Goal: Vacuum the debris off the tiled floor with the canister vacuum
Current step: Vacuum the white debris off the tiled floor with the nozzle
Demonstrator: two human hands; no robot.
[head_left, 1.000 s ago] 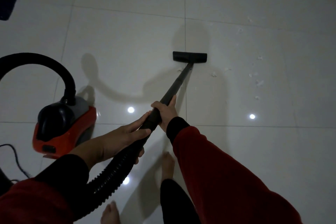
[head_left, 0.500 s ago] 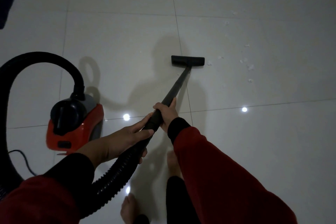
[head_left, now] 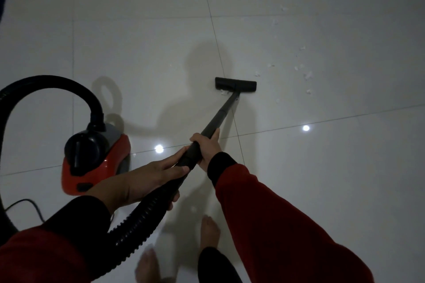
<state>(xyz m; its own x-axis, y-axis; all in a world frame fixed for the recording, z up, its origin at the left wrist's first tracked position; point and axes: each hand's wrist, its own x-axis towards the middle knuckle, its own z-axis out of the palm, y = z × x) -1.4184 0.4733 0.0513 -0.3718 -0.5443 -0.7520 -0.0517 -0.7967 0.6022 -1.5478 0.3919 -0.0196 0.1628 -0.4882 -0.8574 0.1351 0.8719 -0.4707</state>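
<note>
A red and black canister vacuum [head_left: 96,161] stands on the white tiled floor [head_left: 322,167] at the left. Its black ribbed hose [head_left: 142,218] arcs over the canister and runs under my left hand [head_left: 147,179], which grips it where it joins the wand. My right hand [head_left: 208,147] is closed around the black wand [head_left: 222,115] a little further along. The flat black floor nozzle [head_left: 235,84] rests on the tiles ahead, with a white scrap at its near edge. Small white debris bits [head_left: 303,71] lie scattered to the nozzle's right and further away.
A black power cord [head_left: 27,204] trails on the floor at the lower left. My bare feet [head_left: 209,232] stand on the tiles below my hands. Ceiling lights reflect as bright spots on the glossy floor. A dark object edges the top left corner.
The nozzle has slid back toward me and slightly left of the debris bits, which now lie beyond and right of it. The canister appears closer and more central. Both hands keep their grip.
</note>
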